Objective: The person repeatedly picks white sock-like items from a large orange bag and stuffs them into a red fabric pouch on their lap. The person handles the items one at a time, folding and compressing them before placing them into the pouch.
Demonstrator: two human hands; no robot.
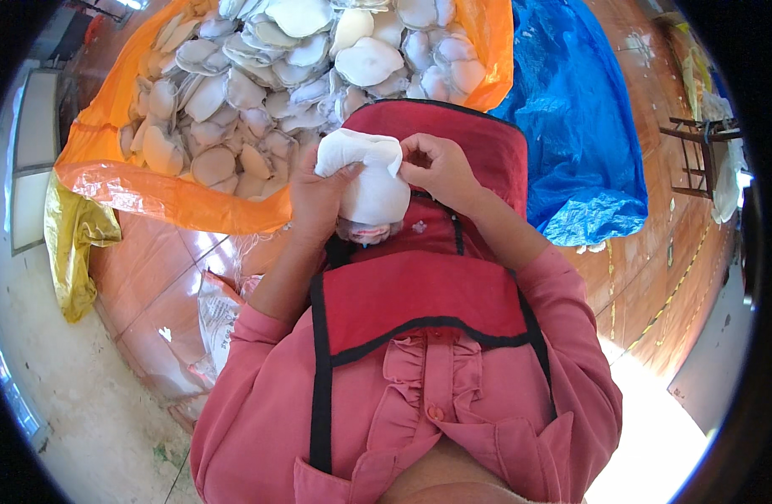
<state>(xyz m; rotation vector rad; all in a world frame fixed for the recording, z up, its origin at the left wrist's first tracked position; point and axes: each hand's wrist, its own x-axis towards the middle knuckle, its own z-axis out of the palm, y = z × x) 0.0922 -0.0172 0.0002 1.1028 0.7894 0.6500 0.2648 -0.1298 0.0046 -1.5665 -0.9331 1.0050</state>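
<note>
Held over my lap is a soft-looking white pad, rounded, with a folded-over top edge. My left hand grips its left side, the thumb lying across the front. At the upper right edge, my right hand pinches the pad between thumb and bent fingers. Below the white part, a greyish-pink end with a small blue spot pokes out; what it is I cannot make out. Just beyond my hands, a big heap of flat, oval white and grey pads fills an orange plastic sheet or sack.
My red apron with black edging covers my lap. A blue plastic sheet lies to the right of the heap. At left are a yellow sack and a white printed sack. A dark stool stands far right on the tiled floor.
</note>
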